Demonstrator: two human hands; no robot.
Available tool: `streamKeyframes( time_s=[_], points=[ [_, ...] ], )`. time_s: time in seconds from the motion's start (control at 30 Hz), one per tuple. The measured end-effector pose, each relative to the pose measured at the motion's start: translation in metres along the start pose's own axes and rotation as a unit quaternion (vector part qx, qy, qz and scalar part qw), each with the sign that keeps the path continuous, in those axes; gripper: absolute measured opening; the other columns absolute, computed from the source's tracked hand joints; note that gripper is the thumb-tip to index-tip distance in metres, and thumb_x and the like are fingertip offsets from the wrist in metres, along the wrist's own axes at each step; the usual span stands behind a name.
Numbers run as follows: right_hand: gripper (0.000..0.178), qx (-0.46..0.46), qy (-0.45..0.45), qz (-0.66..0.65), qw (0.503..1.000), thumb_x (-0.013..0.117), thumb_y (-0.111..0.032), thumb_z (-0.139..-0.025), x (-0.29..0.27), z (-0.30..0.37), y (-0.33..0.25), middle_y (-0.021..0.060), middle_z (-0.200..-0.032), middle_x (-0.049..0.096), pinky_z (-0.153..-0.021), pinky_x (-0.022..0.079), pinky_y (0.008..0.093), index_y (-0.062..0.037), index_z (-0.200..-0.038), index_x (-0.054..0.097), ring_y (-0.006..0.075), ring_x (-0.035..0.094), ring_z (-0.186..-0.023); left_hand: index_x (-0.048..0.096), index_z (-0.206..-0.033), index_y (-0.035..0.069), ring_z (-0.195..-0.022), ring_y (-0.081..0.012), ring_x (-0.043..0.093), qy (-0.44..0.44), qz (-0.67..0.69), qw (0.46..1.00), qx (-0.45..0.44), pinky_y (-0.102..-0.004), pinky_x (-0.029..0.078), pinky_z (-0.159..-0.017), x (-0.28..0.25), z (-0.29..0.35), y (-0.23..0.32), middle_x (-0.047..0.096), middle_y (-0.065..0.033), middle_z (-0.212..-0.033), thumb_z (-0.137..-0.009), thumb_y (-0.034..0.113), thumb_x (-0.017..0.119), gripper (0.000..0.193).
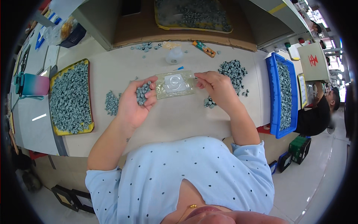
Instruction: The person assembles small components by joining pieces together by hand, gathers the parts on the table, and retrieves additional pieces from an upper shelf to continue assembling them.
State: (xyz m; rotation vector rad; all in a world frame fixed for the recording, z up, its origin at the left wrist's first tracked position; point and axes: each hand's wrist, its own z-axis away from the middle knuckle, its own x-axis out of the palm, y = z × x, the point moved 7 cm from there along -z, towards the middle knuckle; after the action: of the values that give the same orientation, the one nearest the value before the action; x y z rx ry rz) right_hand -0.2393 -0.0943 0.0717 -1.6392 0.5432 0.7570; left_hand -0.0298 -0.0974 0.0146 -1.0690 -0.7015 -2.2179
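My left hand (pixel 129 100) is cupped, palm up, around a handful of small grey-green pieces (pixel 141 93). Its fingertips are close to the left end of a yellowish see-through block (pixel 161 89), which lies flat on the table. A white square with a clear round dish (pixel 175 81) sits in the middle of that block. At the block's right end, the thumb and fingers of my right hand (pixel 220 86) are pinched together; whatever they grip is too small to make out. One pile of the same pieces (pixel 232 71) lies beyond my right hand, and another (pixel 111 103) beside my left wrist.
A yellow tray (pixel 90 126) full of pieces stands left, near a teal-pink bottle (pixel 35 84). At right is a blue bin (pixel 275 108). A small squeeze bottle (pixel 173 56), an orange-green packet (pixel 204 49) and a blue-tipped needle (pixel 180 68) lie ahead, below a shelf (pixel 123 37).
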Motion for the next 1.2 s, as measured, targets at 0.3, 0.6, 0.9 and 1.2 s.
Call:
streamKeyframes(
  time_s=[0.3,0.6,0.9,1.2],
  points=[
    [0.014,-0.108,-0.014,0.125,0.986,0.066,-0.002,-0.076,0.031,-0.009,0.001,0.0118,-0.086,0.063,-0.066,0.052,0.0343,-0.0016,-0.09,0.064,0.0291,0.062,-0.074,0.057,-0.111,-0.006,-0.068,-0.0083,0.041,-0.019,-0.118,0.993,0.014,-0.021,0.031,-0.053,-0.016,-0.018,-0.013,0.053,-0.0043,-0.089,-0.092,0.012,0.056,0.026],
    [0.017,-0.104,-0.008,0.153,0.983,0.068,0.0,-0.071,0.047,-0.014,0.014,0.012,-0.086,0.063,-0.063,0.053,0.0353,-0.0008,-0.088,0.063,0.0295,0.063,-0.074,0.057,-0.108,-0.004,-0.065,-0.0075,0.039,-0.021,-0.141,0.99,-0.011,-0.0199,0.03,-0.052,-0.016,-0.026,-0.016,0.054,-0.0031,-0.087,-0.092,0.016,0.059,0.026],
    [0.015,-0.074,0.014,0.1,0.992,0.067,0.004,-0.07,0.045,-0.015,0.013,0.0125,-0.081,0.063,-0.061,0.053,0.0331,0.0003,-0.085,0.064,0.0287,0.062,-0.07,0.06,-0.104,0.001,-0.064,-0.0074,0.04,-0.113,-0.102,0.988,-0.024,-0.0192,0.03,-0.052,-0.027,-0.025,-0.016,0.052,-0.0009,-0.082,-0.091,0.023,0.061,0.026],
    [0.017,-0.119,0.054,0.081,0.988,0.068,0.004,-0.071,0.046,-0.015,0.008,0.0111,-0.08,0.063,-0.059,0.051,0.031,0.0001,-0.087,0.065,0.0255,0.062,-0.069,0.058,-0.104,0.0,-0.064,-0.0075,0.041,-0.013,-0.136,0.991,0.007,-0.0208,0.031,-0.051,-0.031,-0.024,-0.017,0.053,-0.0038,-0.087,-0.093,0.018,0.059,0.021]
  ],
)
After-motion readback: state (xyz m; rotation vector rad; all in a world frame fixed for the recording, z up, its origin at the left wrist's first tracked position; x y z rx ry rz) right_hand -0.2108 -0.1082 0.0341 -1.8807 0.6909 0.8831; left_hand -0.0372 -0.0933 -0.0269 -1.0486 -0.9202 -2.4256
